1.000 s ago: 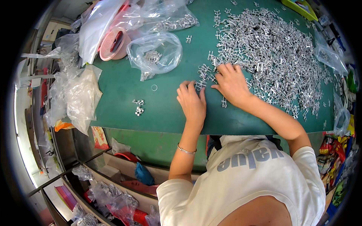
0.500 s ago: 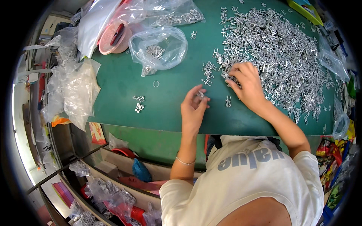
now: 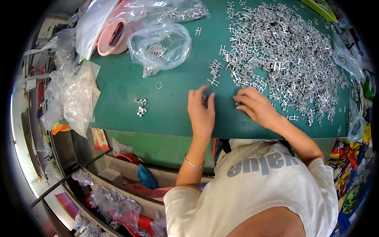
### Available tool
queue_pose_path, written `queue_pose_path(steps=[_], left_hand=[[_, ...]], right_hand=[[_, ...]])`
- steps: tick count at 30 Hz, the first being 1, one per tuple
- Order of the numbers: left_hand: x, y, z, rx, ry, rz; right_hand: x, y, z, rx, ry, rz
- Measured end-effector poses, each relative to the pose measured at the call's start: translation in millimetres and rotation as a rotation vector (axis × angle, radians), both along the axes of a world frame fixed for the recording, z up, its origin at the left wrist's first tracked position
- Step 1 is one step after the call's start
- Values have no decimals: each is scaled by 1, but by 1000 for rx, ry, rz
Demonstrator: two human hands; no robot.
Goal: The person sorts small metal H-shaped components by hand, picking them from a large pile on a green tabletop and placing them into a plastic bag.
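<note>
My right hand [image 3: 256, 106] is just on the near side of a big heap of small silvery metal fittings [image 3: 284, 59], its thumb and fingers pinched on one fitting [image 3: 238, 103]. To its left, my left hand [image 3: 201, 112] is raised over the green table with its fingers curled round a small metal fitting [image 3: 204, 100], mostly hidden by them. A short row of fittings [image 3: 215, 71] lies just beyond the left hand. Farther left rest a few fittings [image 3: 141, 107] in a small cluster and a thin ring [image 3: 158, 85].
An opened clear plastic bag [image 3: 177, 45] holds more fittings. Behind it are a pink basket [image 3: 107, 42] with a dark red tool [image 3: 115, 34] and another filled bag [image 3: 185, 15]. Plastic bags [image 3: 81, 98] hang over the table's left edge. Drawers [image 3: 106, 173] stand below.
My right hand has drawn back from the heap's edge toward me, where a lone fitting lay. My left hand has turned, hiding its fitting more. The view has shifted slightly.
</note>
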State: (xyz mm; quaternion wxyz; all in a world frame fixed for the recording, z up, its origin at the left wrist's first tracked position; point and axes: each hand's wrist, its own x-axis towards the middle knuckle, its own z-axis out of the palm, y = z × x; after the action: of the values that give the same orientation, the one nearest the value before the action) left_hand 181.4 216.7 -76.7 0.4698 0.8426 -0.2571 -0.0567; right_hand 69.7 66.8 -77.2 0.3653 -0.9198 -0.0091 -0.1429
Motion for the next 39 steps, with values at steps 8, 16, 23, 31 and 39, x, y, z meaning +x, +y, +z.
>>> queue_pose_path(steps=[8,16,23,31,39], left_hand=[[12,-15,-11,215,-101,-32],[-3,8,-1,-1081,1633,-230],[-9,1,-10,-1222,1727,-75],[-13,6,-4,-618,908,58],[39,0,-6,268,-179,93]], right_hand=[[12,-13,24,1757,296,-177],[36,4,35,1076,406,-25],[42,10,30,400,67,76],[89,-15,3,-333,-105,-154],[85,-28,17,-199,55,93]])
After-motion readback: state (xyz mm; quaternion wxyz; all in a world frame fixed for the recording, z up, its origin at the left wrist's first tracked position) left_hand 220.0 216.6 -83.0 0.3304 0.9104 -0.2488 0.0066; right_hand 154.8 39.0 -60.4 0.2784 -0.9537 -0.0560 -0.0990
